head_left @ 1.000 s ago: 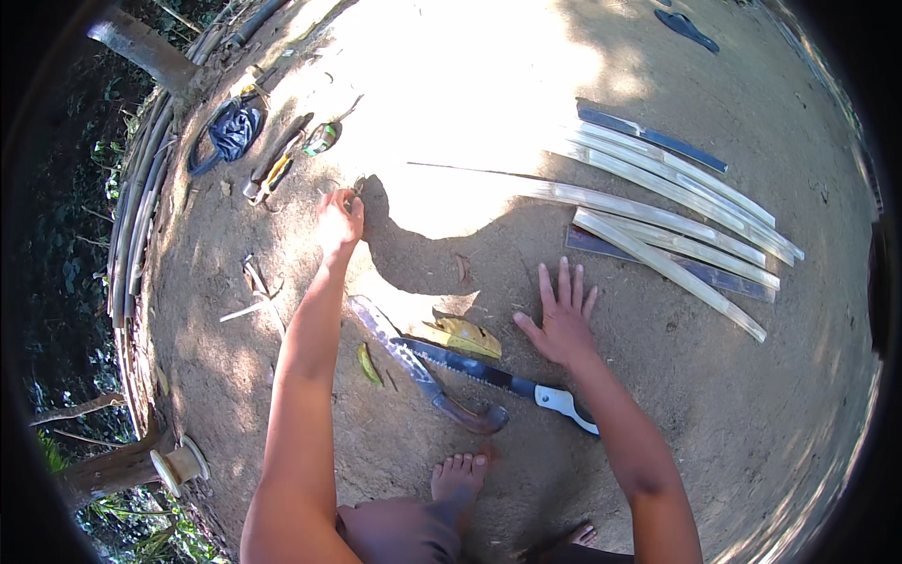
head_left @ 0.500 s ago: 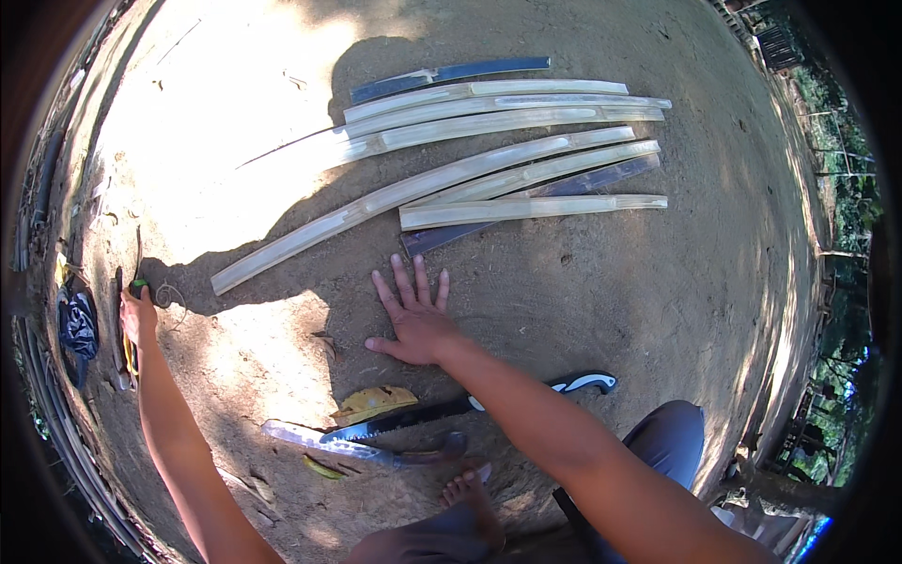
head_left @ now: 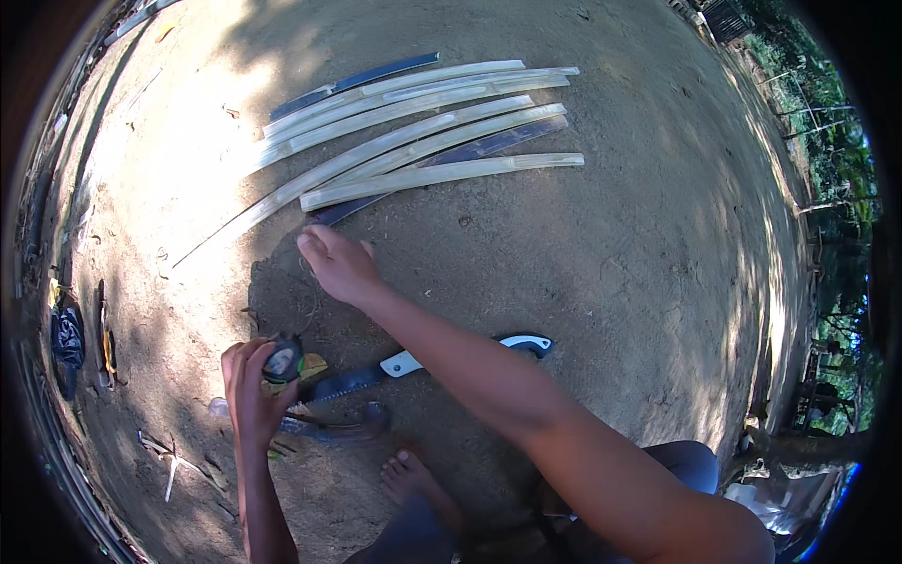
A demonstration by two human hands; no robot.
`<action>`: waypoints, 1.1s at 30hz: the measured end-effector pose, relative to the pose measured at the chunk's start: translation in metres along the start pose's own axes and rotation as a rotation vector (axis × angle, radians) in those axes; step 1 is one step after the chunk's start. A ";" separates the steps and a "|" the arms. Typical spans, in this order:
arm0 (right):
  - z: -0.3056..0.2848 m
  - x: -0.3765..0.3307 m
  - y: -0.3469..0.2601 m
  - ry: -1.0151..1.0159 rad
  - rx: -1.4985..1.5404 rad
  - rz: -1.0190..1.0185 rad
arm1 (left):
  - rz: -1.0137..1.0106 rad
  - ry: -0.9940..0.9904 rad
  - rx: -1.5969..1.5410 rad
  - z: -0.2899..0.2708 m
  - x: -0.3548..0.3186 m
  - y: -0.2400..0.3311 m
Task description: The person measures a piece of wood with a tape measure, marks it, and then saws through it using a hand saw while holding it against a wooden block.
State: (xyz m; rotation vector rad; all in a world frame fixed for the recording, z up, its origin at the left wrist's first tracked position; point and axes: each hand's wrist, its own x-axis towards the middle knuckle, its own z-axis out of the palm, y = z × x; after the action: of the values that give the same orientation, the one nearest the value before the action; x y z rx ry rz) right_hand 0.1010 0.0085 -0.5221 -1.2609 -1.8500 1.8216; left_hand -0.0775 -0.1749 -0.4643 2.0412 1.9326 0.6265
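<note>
My left hand [head_left: 252, 381] is closed around a small round tape measure [head_left: 283, 360], dark with a green edge, held above the ground. A thin curved line runs up from it toward my right hand [head_left: 340, 268], whose fingers are curled together; what they pinch, if anything, is too small to tell. That hand is just below the near ends of several split bamboo strips [head_left: 442, 174], pale on their inner faces. Beneath my arms lie a pruning saw [head_left: 404, 364] with a white and dark handle and a machete [head_left: 329, 430], partly hidden by my left hand.
A dark plastic bag [head_left: 68, 336] and slim tools with a yellow part [head_left: 109, 352] lie at the far left. My bare foot [head_left: 413, 475] rests on the dirt ground [head_left: 639, 282]. Dry twigs [head_left: 174, 461] are at the lower left.
My left hand has come right from the tools at the left, bringing the tape measure. My right hand has lifted off the ground, moved left and curled its fingers. The view has shifted.
</note>
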 end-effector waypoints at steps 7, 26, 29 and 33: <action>-0.068 -0.197 -0.002 -0.528 0.318 -0.110 | 0.777 -0.069 -0.138 0.009 0.010 0.154; -0.156 -0.410 0.073 -0.014 0.468 0.076 | 0.430 -0.596 -0.924 0.092 0.017 0.293; -0.156 -0.419 0.077 -0.110 0.821 0.364 | 0.144 -0.716 -0.995 0.094 0.005 0.299; -0.147 -0.419 0.059 -0.144 0.388 0.212 | 0.081 -0.701 -0.974 0.102 -0.010 0.287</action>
State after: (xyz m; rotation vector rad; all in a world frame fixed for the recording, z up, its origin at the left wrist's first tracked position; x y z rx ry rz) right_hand 0.4759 -0.1976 -0.3890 -1.2426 -1.3682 2.2984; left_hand 0.2230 -0.1977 -0.4194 1.4051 0.8661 0.5832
